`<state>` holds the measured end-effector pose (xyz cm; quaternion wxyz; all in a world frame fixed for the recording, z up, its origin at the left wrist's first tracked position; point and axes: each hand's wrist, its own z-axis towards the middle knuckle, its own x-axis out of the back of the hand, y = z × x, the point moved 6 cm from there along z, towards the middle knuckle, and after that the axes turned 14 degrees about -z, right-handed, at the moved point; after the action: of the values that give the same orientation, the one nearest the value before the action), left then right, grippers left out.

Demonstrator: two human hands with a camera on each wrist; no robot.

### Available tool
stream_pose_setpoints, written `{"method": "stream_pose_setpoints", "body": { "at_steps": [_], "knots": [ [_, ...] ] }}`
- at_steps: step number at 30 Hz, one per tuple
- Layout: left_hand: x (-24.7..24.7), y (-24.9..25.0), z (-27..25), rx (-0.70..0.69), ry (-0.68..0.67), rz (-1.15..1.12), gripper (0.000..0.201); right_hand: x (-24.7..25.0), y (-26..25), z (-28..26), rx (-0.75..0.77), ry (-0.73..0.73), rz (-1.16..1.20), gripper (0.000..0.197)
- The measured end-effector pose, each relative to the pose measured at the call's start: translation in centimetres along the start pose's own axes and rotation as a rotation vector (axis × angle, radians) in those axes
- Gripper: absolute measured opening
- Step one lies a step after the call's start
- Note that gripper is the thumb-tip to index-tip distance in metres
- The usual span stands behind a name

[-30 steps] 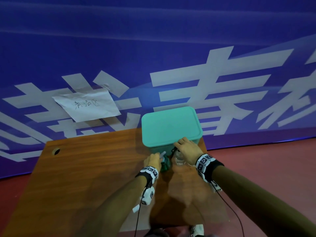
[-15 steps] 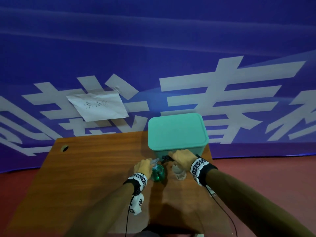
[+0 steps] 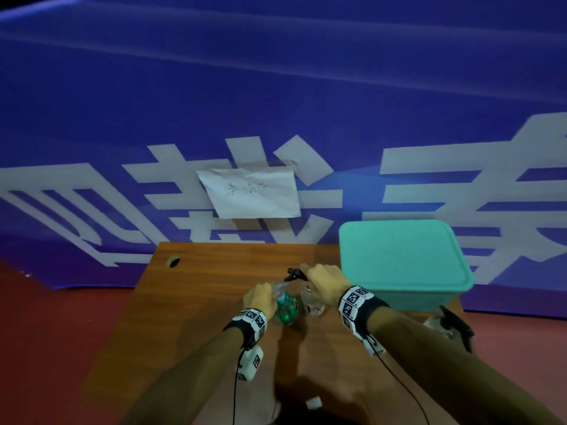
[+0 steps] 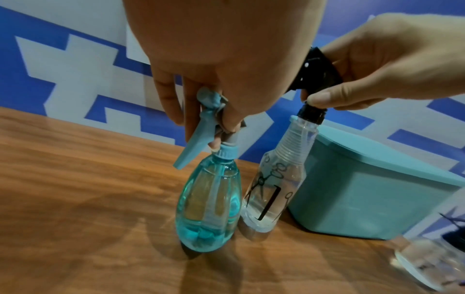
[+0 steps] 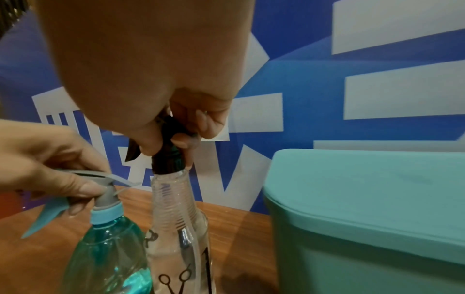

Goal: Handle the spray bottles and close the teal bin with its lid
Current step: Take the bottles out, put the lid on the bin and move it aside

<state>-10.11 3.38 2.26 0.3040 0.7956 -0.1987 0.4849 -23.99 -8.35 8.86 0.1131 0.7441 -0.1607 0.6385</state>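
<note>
The blue-tinted spray bottle [image 4: 210,206] and the clear spray bottle [image 4: 275,191] printed with scissors stand side by side on the wooden table [image 4: 75,199], touching or nearly so, just left of the teal bin [image 3: 408,289], whose lid [image 3: 402,256] already sits on top. The left hand [image 4: 214,65] pinches the blue bottle's trigger head with curled fingers; the right hand [image 5: 156,83] grips the clear bottle's black nozzle the same way. Both bases look set down, or close to it. To finish cleanly, each bottle should be kept upright, settled fully, and the fingers eased off without knocking its neighbour. A third clear bottle [image 4: 427,262] lies near the table's right edge.
</note>
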Motion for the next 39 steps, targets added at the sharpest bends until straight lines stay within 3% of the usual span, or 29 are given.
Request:
{"method": "stream_pose_setpoints", "body": {
  "at_steps": [7,13,26,34,39],
  "knots": [
    [6.0,-7.8,5.8,-0.032,0.039,0.019,0.017,0.8,-2.4,10.1,-0.173,0.022,0.114,0.027],
    [9.3,-11.0,11.8,-0.064,0.057,0.020,0.020,0.1,-2.3,16.7,-0.230,0.011,0.098,0.017],
    [10.5,-10.1,22.1,-0.218,0.054,0.011,0.021,-0.7,0.1,23.4,-0.337,0.026,0.172,0.014],
    [9.8,-9.4,24.7,-0.233,0.031,0.006,0.012,-0.7,1.1,25.1,-0.355,0.056,0.227,0.018],
    [10.2,-8.9,26.1,-0.246,0.021,0.023,0.017,-0.7,1.2,26.0,-0.321,0.089,0.255,0.014]
  ]
}}
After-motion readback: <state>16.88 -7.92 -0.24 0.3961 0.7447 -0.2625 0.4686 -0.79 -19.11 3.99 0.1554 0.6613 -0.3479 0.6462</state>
